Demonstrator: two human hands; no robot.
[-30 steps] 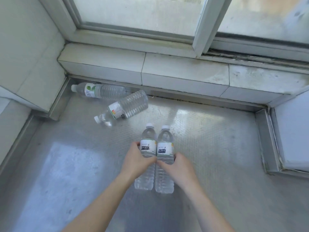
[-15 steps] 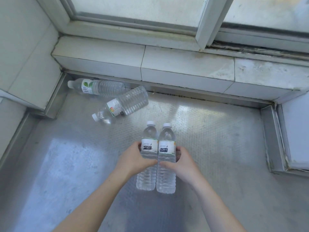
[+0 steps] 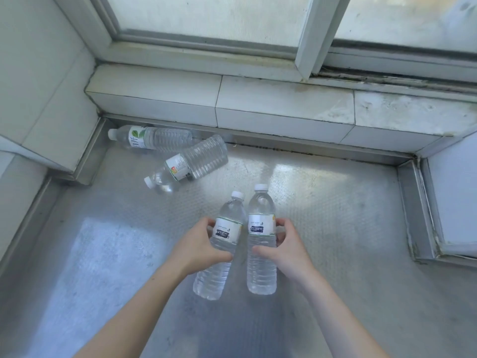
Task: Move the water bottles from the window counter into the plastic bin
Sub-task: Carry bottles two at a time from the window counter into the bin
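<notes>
Two clear water bottles with white caps and white labels are in my hands over the metal counter (image 3: 335,215). My left hand (image 3: 198,248) grips the left bottle (image 3: 227,228) around its middle; this bottle tilts to the right at its top. My right hand (image 3: 286,248) grips the right bottle (image 3: 260,226), which points straight away from me. A small gap separates the two bottles. Two more bottles lie on their sides at the back left: one with a green leaf label (image 3: 152,136) against the ledge, and a ribbed one (image 3: 191,164) in front of it. The plastic bin is out of view.
A tiled window ledge (image 3: 271,102) and the window frame (image 3: 317,34) run along the back. Tiled walls close in at the left (image 3: 38,86) and a raised white block stands at the right (image 3: 456,197). The metal counter stretches toward me between my arms.
The two bottles lay side by side, touching; now my hands have pulled them apart, and the left one is tilted. The view shifted slightly.
</notes>
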